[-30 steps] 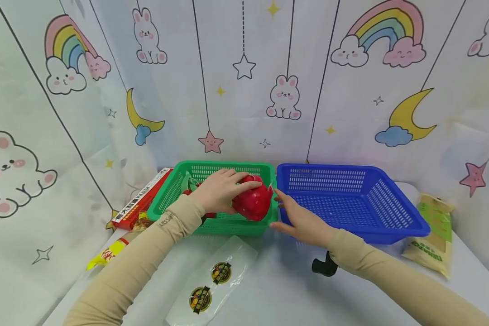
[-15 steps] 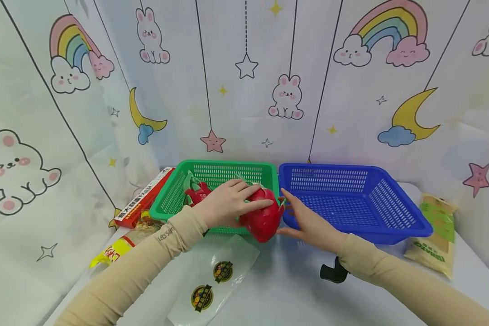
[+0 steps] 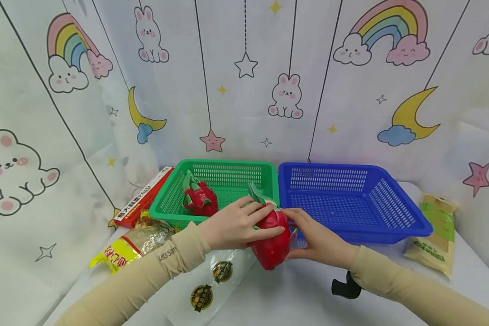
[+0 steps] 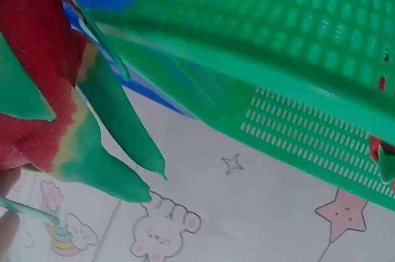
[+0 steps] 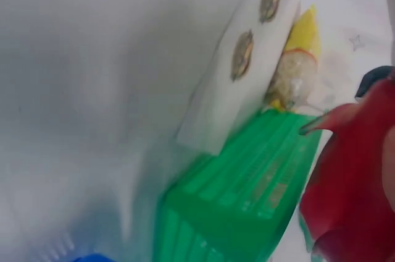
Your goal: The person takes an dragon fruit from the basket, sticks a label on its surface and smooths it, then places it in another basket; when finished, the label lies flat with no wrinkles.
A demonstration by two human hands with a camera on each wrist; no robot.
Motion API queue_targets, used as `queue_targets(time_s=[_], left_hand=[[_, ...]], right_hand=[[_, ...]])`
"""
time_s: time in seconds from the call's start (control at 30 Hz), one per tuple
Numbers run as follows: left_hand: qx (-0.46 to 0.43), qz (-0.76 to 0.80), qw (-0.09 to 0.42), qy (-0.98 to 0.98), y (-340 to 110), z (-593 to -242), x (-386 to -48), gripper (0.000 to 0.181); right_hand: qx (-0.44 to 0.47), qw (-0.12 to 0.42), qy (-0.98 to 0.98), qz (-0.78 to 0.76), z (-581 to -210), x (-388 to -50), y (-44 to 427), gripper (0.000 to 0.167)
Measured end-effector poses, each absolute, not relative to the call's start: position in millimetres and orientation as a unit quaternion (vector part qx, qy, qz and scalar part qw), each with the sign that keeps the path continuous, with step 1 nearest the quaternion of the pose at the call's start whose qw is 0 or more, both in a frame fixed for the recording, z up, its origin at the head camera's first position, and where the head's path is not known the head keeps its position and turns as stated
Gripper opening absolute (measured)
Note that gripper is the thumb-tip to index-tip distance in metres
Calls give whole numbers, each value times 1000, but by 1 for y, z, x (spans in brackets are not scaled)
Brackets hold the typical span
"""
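Observation:
My left hand (image 3: 238, 225) grips a red dragon fruit (image 3: 270, 240) with green leaf tips, held in front of the green basket (image 3: 274, 181). On the fruit's right side, my right hand (image 3: 318, 237) curves its fingers and thumb around it. The same fruit (image 4: 37, 46) fills the upper left of the left wrist view, and the fruit (image 5: 355, 181) shows at the right edge of the right wrist view. A second dragon fruit (image 3: 201, 200) lies in the left part of the green basket.
A blue basket (image 3: 421, 226) stands right of the green one, a tan and green packet (image 3: 433, 235) beyond it. Left are a red pasta box (image 3: 144, 199) and a yellow-ended clear bag (image 3: 136, 242). A clear plastic bag (image 3: 208, 312) with round labels lies in front.
My left hand has brought the dragon fruit out of the green basket, toward the front and right. My right hand has closed in from beside it to hold its right side.

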State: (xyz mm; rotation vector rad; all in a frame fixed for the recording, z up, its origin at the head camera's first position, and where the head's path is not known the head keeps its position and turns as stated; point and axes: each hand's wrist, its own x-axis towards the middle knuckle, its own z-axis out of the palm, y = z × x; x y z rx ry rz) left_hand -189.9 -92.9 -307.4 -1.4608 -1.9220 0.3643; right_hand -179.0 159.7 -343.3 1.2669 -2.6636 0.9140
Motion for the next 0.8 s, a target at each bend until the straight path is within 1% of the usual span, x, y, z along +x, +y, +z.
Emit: queue_targets(time_s=[0.23,0.6,0.8], left_hand=[[-590,126,357,-713,-87,-324,-172,60],[-608,115,378,-689,-80,-342,-162,52],[-617,106,380,-681,-74,-352,-154,42]], right_hand=[[445,20,-843,303,-349,-161,165,86],[461,-3,-831,311,-360,-149,173,84],[497,18,-814,300,-369,-144,178,85]])
